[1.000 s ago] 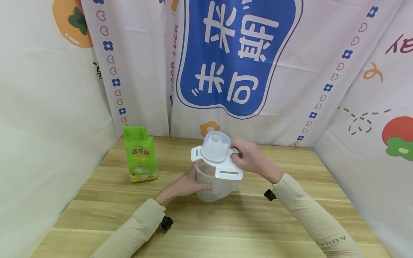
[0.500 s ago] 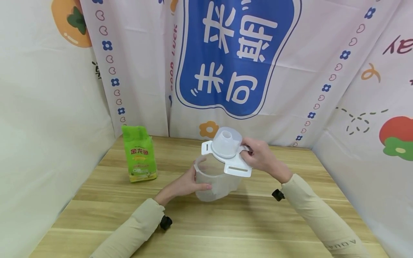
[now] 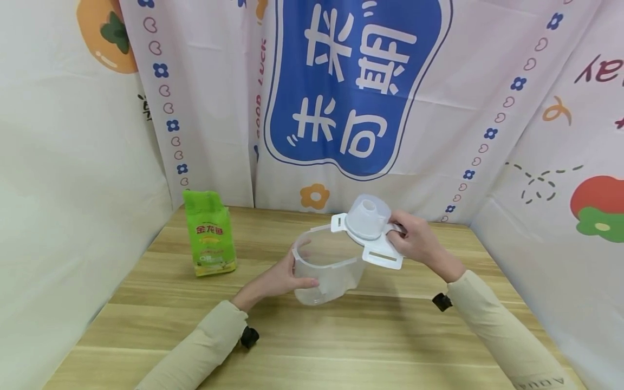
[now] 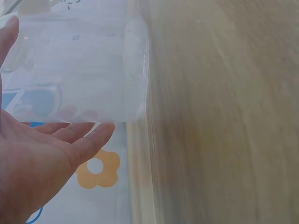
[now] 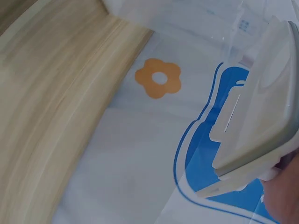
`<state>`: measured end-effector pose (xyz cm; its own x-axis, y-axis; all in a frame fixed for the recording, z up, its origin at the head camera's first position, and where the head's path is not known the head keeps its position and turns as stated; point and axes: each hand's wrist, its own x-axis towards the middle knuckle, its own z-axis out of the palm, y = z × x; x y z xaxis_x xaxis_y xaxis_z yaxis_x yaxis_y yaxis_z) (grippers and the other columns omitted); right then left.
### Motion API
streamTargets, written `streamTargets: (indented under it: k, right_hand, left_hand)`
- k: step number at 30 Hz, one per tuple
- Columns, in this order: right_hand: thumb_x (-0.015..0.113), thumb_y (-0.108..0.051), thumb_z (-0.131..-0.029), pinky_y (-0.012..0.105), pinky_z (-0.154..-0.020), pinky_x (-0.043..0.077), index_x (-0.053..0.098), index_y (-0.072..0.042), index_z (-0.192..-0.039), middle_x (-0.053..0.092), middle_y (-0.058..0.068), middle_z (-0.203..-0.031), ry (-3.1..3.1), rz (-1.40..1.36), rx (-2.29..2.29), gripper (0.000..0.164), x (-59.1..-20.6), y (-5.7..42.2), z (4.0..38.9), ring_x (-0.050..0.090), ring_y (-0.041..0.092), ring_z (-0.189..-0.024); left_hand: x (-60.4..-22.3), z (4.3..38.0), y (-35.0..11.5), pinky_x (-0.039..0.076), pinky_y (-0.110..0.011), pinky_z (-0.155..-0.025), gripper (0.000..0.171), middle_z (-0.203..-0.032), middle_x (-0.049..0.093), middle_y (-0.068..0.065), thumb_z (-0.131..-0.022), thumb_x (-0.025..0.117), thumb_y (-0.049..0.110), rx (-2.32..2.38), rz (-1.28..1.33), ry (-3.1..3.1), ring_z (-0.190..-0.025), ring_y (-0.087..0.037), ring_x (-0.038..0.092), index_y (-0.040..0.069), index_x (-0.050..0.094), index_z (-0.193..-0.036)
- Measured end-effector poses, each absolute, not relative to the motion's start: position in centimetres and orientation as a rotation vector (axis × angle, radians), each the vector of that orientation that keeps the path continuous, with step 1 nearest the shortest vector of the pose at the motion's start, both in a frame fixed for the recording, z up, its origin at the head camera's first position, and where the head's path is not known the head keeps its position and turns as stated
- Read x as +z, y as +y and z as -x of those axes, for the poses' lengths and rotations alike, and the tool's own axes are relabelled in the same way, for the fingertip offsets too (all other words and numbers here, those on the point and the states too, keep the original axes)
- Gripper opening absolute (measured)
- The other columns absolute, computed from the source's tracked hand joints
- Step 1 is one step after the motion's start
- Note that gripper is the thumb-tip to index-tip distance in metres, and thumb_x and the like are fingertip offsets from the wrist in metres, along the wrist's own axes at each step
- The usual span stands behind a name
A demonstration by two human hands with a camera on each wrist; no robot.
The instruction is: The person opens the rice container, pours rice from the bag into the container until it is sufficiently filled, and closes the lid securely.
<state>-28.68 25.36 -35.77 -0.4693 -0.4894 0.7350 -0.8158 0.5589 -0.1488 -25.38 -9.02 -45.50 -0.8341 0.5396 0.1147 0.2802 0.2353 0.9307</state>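
The left hand [image 3: 278, 279] curls round the clear container [image 3: 333, 277], mid-tabletop [image 3: 312, 341]; the right hand [image 3: 414, 238] grips the white lid [image 3: 377, 246] at the container's right side. Uncovering seems in hand; next probably calls for moving the lid clear.

Table [image 3: 390, 346] — pale wood, streaked grain, lower half of the head frame; right half of the left wrist frame, left part of the right wrist frame. Bag [image 3: 212, 235] — bright green, yellowish foot, red characters, standing upright left of centre. Backdrop [image 3: 219, 108] — white cloth, behind the table. On it: blue panel [image 3: 358, 81], white sideways characters, upper centre; orange flower [image 3: 306, 196], white middle, below the panel; borders of blue flowers and pink hearts. Left wall [image 3: 73, 189]: white, orange fruit [image 3: 92, 32] at upper left. Right wall [image 3: 551, 244]: white, red fruit [image 3: 602, 195] with green leaves, right edge; orange squiggle [image 3: 557, 111] above.
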Motion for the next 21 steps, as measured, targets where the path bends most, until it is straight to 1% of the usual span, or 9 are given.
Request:
streamTargets:
  k: [4, 7, 10, 16, 21]
  right_hand:
    - [0.063, 0.003, -0.076, 0.016, -0.055, 0.037, 0.065, -0.001, -0.088, 0.064, 0.008, -0.075, -2.16, -0.973, 0.635, 0.013, -36.3, 26.8, 28.8, 0.049, 0.009, -0.061]
    - [0.063, 0.004, -0.074, 0.017, -0.056, 0.038, 0.065, 0.0, -0.087, 0.065, 0.01, -0.075, -2.16, -0.941, 0.617, 0.013, -36.7, 27.7, 29.0, 0.05, 0.01, -0.061]
    - [0.062, 0.003, -0.075, 0.017, -0.055, 0.037, 0.064, -0.001, -0.087, 0.064, 0.007, -0.073, -2.168, -0.917, 0.613, 0.013, -37.1, 28.5, 29.2, 0.049, 0.01, -0.06]
    - [0.061, 0.0, -0.075, 0.016, -0.053, 0.033, 0.064, -0.004, -0.085, 0.058, 0.002, -0.066, -2.163, -0.876, 0.613, 0.011, -37.7, 30.1, 29.6, 0.042, 0.006, -0.057]
    - [0.059, -0.001, -0.075, 0.017, -0.054, 0.033, 0.064, -0.003, -0.084, 0.055, 0.001, -0.065, -2.19, -0.828, 0.603, 0.011, -38.5, 31.6, 29.5, 0.041, 0.006, -0.058]
  left_hand:
    - [-45.5, 25.4, -9.0, 0.041, -0.057, -0.107, 0.104, -0.152, 0.032, -0.024, -0.081, 0.081, 0.034, 1.644, -0.772, 2.263, -0.131, -0.037, 0.047, 0.026, 0.008, -0.154]
    - [-45.4, 25.3, -9.1, 0.042, -0.059, -0.106, 0.104, -0.151, 0.032, -0.024, -0.082, 0.08, 0.033, 1.651, -0.788, 2.244, -0.13, -0.036, 0.048, 0.024, 0.007, -0.154]
    - [-45.4, 25.3, -9.2, 0.041, -0.06, -0.106, 0.102, -0.151, 0.031, -0.024, -0.083, 0.079, 0.031, 1.659, -0.803, 2.224, -0.13, -0.037, 0.048, 0.023, 0.006, -0.154]
    - [-45.4, 25.4, -9.2, 0.042, -0.058, -0.106, 0.104, -0.154, 0.029, -0.025, -0.084, 0.079, 0.029, 1.654, -0.815, 2.224, -0.131, -0.037, 0.048, 0.019, 0.005, -0.155]
    - [-45.3, 25.4, -9.1, 0.042, -0.056, -0.107, 0.102, -0.152, 0.033, -0.022, -0.083, 0.08, 0.03, 1.645, -0.809, 2.241, -0.129, -0.033, 0.049, 0.026, 0.007, -0.154]
